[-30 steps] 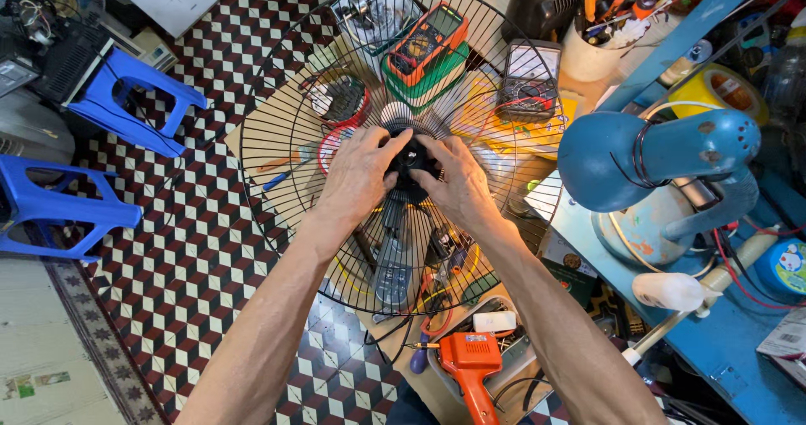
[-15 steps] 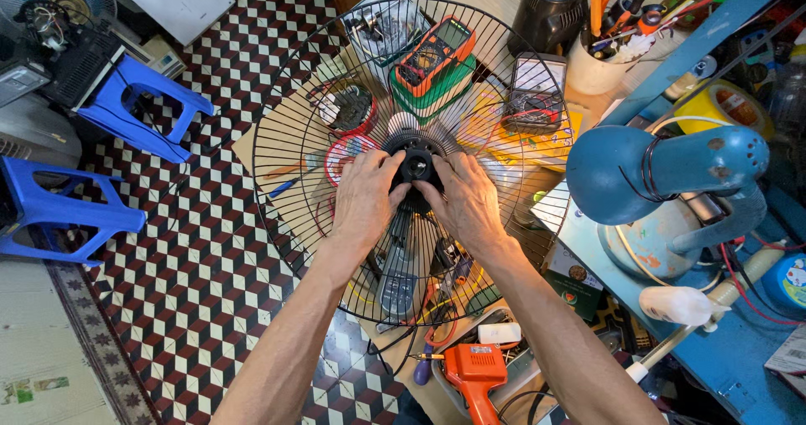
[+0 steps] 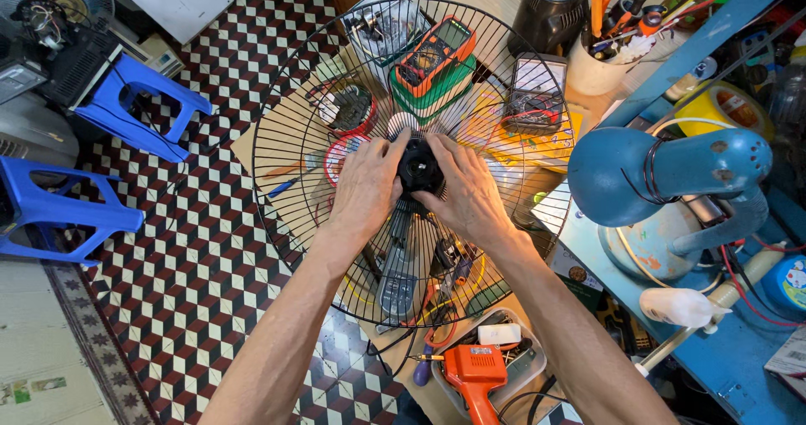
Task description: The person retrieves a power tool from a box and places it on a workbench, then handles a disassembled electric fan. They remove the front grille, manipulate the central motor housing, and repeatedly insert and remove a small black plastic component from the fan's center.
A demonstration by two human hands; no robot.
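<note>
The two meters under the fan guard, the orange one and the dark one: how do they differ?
The orange multimeter rests raised on a green box; the dark meter lies lower. The orange multimeter has a bright case; the dark meter's is blackish, with a pale face. Both show through the wire fan guard.

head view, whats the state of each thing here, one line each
left hand: gripping black hub
right hand: gripping black hub
black hub: clasped between both hands
wire fan guard: held flat above the bench
orange multimeter: lying face up
blue stools: tipped on their sides
</note>
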